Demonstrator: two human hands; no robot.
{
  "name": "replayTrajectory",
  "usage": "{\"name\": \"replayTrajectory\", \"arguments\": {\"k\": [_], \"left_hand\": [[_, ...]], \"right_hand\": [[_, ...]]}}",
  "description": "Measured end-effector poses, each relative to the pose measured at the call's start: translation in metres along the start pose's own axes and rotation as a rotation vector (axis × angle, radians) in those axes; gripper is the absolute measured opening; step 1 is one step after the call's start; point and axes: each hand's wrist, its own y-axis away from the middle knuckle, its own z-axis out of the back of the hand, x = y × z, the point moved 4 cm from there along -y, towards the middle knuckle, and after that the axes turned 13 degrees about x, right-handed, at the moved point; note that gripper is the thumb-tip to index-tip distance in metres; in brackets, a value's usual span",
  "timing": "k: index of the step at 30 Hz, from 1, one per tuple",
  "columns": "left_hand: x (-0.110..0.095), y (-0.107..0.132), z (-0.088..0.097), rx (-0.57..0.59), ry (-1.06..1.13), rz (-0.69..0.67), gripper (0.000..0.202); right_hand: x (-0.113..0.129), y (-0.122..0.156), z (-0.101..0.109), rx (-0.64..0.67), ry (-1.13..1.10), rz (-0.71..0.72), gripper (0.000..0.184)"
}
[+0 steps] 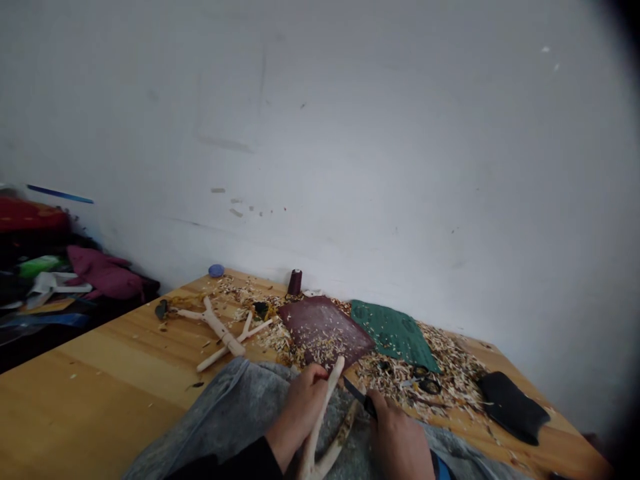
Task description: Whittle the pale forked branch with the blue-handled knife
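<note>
Low in the middle of the view, my left hand (303, 402) is closed around a pale, mostly peeled forked branch (324, 415). One prong of the fork still carries darker bark patches and lies toward my right hand. My right hand (399, 433) grips the black handle of a knife (356, 392), whose dark blade points up and left, close beside the branch. Whether the blade touches the wood I cannot tell. A grey cloth (245, 400) lies beneath both hands.
Wood shavings (455, 363) cover much of the wooden table (95, 387). Peeled branch pieces (220, 330) lie left. A maroon sheet (325, 327), green sheet (395, 333), scissors (427, 383), black flat piece (513, 407) and thread spool (295, 283) lie about. A wall (350, 133) rises behind.
</note>
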Motion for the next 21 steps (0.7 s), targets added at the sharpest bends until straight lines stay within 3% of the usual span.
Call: {"name": "replayTrajectory", "arguments": {"k": [4,8,12,15,17,19,21], "left_hand": [[-0.003,0.001,0.002,-0.066,-0.053,0.029,0.015],[-0.006,0.002,0.002,-0.063,-0.105,-0.001,0.018],[-0.014,0.007,0.001,-0.027,-0.181,-0.065,0.023],[-0.018,0.011,-0.008,0.053,-0.229,-0.110,0.025],[-0.019,0.012,-0.014,0.102,-0.272,-0.129,0.028],[-0.020,0.011,-0.012,0.059,-0.322,-0.135,0.028],[-0.022,0.008,0.006,-0.082,-0.349,-0.125,0.022]], "right_hand": [[0.000,-0.001,-0.003,0.053,0.042,0.000,0.042],[-0.001,-0.001,-0.001,-0.043,0.006,0.008,0.046],[-0.006,-0.003,-0.006,0.018,0.002,-0.023,0.038],[-0.007,-0.002,-0.002,-0.132,-0.017,0.008,0.042],[-0.007,-0.002,-0.002,-0.145,-0.017,0.011,0.041],[-0.006,-0.003,-0.006,-0.054,-0.007,0.003,0.034],[-0.006,-0.004,-0.007,-0.004,-0.004,-0.005,0.031]]}}
